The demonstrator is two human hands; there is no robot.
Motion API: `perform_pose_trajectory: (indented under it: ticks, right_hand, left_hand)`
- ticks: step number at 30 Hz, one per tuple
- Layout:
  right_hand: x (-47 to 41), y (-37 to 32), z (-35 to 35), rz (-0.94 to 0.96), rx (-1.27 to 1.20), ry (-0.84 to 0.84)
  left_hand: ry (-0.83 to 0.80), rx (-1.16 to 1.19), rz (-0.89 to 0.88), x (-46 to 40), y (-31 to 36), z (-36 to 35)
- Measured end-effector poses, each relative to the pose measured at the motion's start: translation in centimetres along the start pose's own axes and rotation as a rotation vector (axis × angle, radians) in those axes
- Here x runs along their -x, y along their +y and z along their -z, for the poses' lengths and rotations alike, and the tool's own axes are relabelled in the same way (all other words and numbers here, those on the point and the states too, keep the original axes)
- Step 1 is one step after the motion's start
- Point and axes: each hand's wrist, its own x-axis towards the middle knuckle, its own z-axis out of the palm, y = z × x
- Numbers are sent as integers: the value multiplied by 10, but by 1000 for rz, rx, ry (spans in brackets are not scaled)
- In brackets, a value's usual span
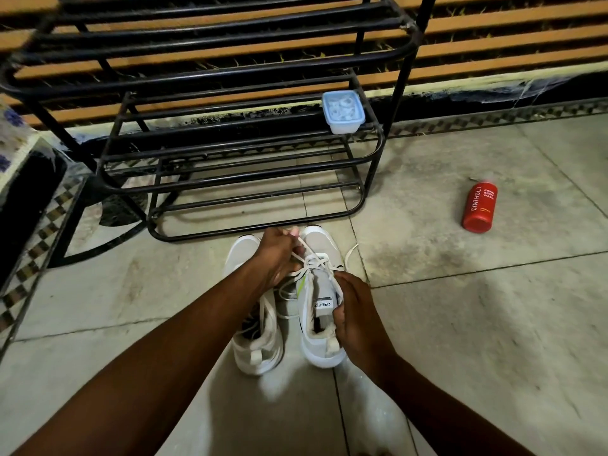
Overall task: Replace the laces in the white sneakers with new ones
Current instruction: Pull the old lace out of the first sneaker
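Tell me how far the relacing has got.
Nothing looks finished. The right sneaker is in hand: the left hand pinches its lace near the toe while the right hand grips the collar. Old or new lace, I cannot tell. The left sneaker lies beside it with loose laces, untouched.

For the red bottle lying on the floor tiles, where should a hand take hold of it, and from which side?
Grip the red bottle round the middle of its body, coming down from above with fingers across its width. It lies on its side on the floor, apart from the sneakers and the rack, so both long flanks look free. Its round body may roll if nudged from one side.
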Motion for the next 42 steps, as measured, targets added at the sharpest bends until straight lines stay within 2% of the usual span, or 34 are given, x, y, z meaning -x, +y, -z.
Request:
perform_pose_trajectory:
  ticks: [3,6,9,15,18,21,23,24,25,27,29,31,33,34,36,40,42]
  right_hand:
    - [1,-1,0,-18,3,2]
    - [1,0,1,-14,16,1]
    - [0,-1,2,-17,29,-7]
    - [1,-4,3,-38,40,-24]
    - [1,-5,4,-53,36,-40]
    - [2,-6,6,-72,42,-39]
    - [3,-7,6,-68,59,-43]
    - [2,-7,6,-64,72,-50]
    - [1,-8,5,-67,82,-59]
    - [-1,-7,2,-80,97,-60]
    - [-2,-7,-1,-101,114,-57]
    - [0,-6,-3,-118,125,-42]
    - [2,-5,-5,-119,129,-33]
    - [2,-5,-6,-112,132,-29]
    - [2,-5,-6,-92,140,-14]
    - [0,-7,-7,-86,162,-13]
    - [-3,-7,-7,-96,177,-18]
  left_hand:
    - [-46,-76,-4,5,1,4]
    - [-208,-408,-174,4,-2,13]
    - [-224,-720,-358,-1,-3,18]
    - [-249,-776,-436,-8,-7,25]
    - [-184,-689,-438,-9,-10,19]
    - [155,-656,-502,-16,-5,19]
    - [323,-538,-484,-21,4,25]
    - [330,-393,-432,-21,6,26]
    - [272,-194,-355,-15,9,23]
    - [100,-26,-322,-7,9,21]
    - [-97,-297,-483,-3,5,24]
    - [-247,-789,-620,-4,4,27]
    - [-300,-1246,-689,-9,2,27]
    - [-304,-1356,-702,-7,2,26]
    - [-260,-1356,-747,-5,2,23]
    - [-62,-1406,-803,4,-4,16]
    - [18,-1285,-842,12,-4,10]
